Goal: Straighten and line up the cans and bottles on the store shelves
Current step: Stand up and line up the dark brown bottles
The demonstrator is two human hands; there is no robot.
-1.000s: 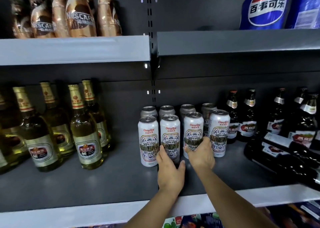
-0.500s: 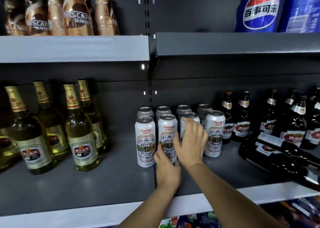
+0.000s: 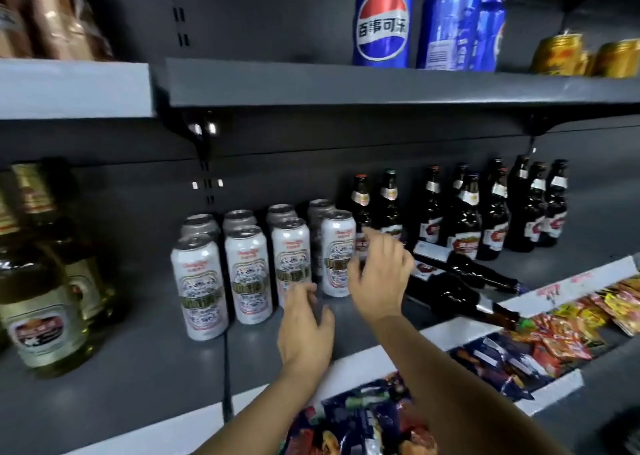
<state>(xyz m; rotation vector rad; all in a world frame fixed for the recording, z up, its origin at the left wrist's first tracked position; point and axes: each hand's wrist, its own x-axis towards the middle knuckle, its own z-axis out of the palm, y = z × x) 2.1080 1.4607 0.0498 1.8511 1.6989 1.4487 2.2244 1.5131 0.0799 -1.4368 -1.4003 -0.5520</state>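
Several white beer cans (image 3: 247, 274) stand upright in two rows on the grey middle shelf (image 3: 138, 368). My left hand (image 3: 304, 326) hovers in front of the third front can (image 3: 291, 257), fingers apart, holding nothing. My right hand (image 3: 379, 278) is raised and open just right of the fourth front can (image 3: 337, 252), apart from it. Behind my right hand, two dark brown bottles (image 3: 460, 267) lie on their sides, necks pointing right. Several more dark bottles (image 3: 491, 219) stand upright at the back right.
Pale gold-capped bottles (image 3: 45, 302) stand at the left of the same shelf. On the shelf above are blue Pepsi cans (image 3: 382, 21), gold cans (image 3: 557, 54) and brown coffee bottles (image 3: 59, 14). Snack packets (image 3: 561, 330) fill the lower shelf near my arms.
Both hands have let go of the front cans and lifted off. My right hand moved right, toward the lying dark bottles. The view has swung to the right.
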